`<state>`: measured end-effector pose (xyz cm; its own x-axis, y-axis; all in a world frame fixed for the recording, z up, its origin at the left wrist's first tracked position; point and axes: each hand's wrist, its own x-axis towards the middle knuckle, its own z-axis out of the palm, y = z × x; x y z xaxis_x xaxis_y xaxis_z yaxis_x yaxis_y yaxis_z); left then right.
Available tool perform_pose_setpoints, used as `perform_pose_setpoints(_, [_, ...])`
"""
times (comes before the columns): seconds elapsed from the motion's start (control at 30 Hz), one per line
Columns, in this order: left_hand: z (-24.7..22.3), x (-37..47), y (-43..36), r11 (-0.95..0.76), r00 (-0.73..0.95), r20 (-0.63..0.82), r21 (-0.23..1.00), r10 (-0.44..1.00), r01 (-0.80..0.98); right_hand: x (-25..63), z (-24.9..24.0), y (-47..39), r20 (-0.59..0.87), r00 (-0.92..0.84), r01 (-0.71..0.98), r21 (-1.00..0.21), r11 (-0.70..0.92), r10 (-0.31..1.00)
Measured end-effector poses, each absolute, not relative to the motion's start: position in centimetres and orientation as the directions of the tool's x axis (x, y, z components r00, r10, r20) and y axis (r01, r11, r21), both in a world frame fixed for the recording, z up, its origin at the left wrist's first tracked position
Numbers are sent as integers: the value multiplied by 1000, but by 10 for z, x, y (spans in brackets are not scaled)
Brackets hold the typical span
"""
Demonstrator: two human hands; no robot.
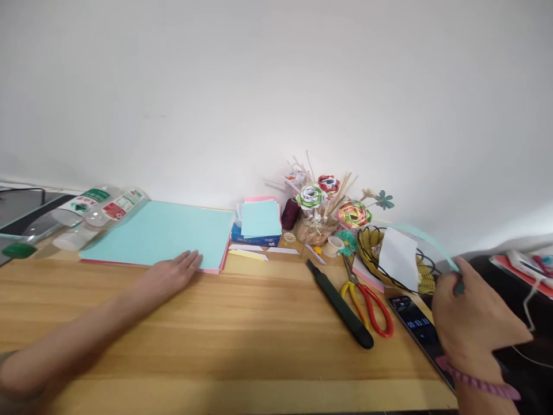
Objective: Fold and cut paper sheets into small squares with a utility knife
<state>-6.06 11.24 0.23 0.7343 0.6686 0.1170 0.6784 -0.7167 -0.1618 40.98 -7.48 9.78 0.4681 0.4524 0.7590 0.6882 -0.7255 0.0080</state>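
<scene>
Resting flat with its fingers close together, the left hand (184, 268) lies palm-down on the near right corner of a broad rectangular stack of pale turquoise and pink paper sheets (168, 230). Well to the right of that stack, the right hand (470, 305) appears to pinch a thin, pale turquoise paper strip (444, 252) between thumb and forefinger; blur hides the exact grip. The strip's long axis bows from the fingers toward the white wall (276, 104), its free end pointing back to the stack's side. The stack's long axis runs roughly along the wall.

Right of the stack, several multicoloured coiled paper roses (354, 214) look finished. The strip seems loose and unwound, so any shaping of it looks undone; the stack's top sheet appears whole. Nearer the person than the roses lie yellow-and-red-handled metal scissors (380, 314); clear plastic bottles (125, 204) lie by the stack's left edge.
</scene>
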Motion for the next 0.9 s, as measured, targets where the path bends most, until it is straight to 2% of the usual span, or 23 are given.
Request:
perform_pose_setpoints(0.1, [5, -64, 116, -713, 722, 84, -115, 687, 692, 416, 96, -64, 652, 606, 572, 40, -819, 455])
perform_pose_setpoints(0.2, [4, -64, 117, -666, 671, 92, -81, 736, 741, 419, 91, -45, 493, 708, 531, 102, -841, 506])
perform_pose_setpoints(0.33, [1, -66, 118, -628, 624, 132, -6, 771, 778, 422, 85, -25, 238, 767, 564, 192, -803, 596])
perform_pose_setpoints(0.4, [3, -67, 119, -625, 615, 125, 56, 778, 779, 422, 85, -22, 165, 761, 591, 223, -775, 627])
perform_pose_setpoints(0.57, [19, -63, 119, -527, 523, 65, 111, 850, 843, 420, 95, -28, 220, 766, 550, 261, -794, 603])
perform_pose_setpoints(0.63, [26, -60, 117, -496, 492, 64, 122, 868, 859, 417, 99, -29, 257, 721, 593, 251, -765, 643])
perform_pose_setpoints(0.73, [28, -55, 112, -534, 506, 182, 172, 843, 828, 403, 104, -28, 349, 588, 710, 210, -673, 729])
perform_pose_setpoints(0.8, [23, -52, 104, -665, 578, 372, 164, 726, 729, 385, 103, -28, 438, 454, 800, 182, -571, 776])
perform_pose_setpoints(0.9, [13, -45, 83, -889, 696, 605, 42, 386, 456, 342, 92, -29, 496, 132, 948, 188, -255, 858])
